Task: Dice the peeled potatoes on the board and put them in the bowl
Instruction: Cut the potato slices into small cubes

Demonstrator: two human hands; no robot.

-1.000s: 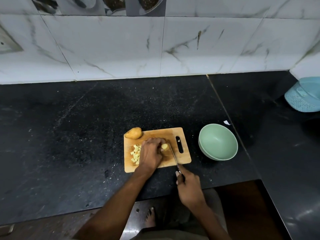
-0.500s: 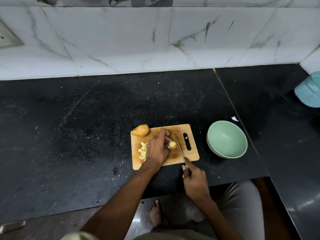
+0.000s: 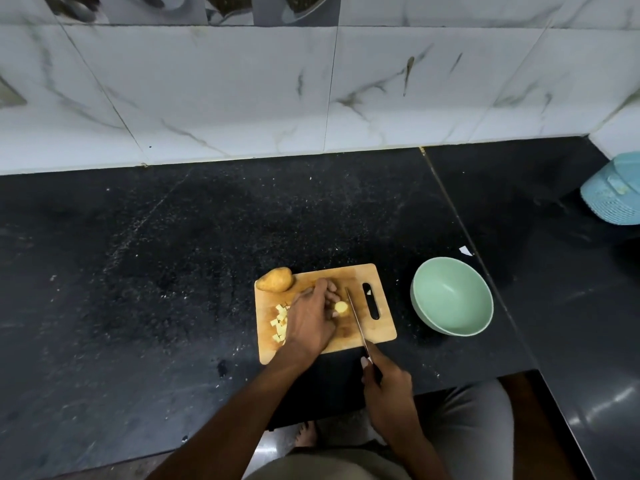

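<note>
Black counter holds the board (image 3: 377,327); on it the left hand (image 3: 311,323) pinches the potato piece (image 3: 340,307); just right, the right hand (image 3: 388,386) grips the knife (image 3: 356,320), blade pointing away; the bowl (image 3: 452,296) waits right.

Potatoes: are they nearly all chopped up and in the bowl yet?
Not yet. A small pile of potato cubes already lies on the cutting board. Right now the left hand holds a potato piece while the right hand holds the knife beside it. One whole potato still waits uncut, and the green bowl is empty.
</note>
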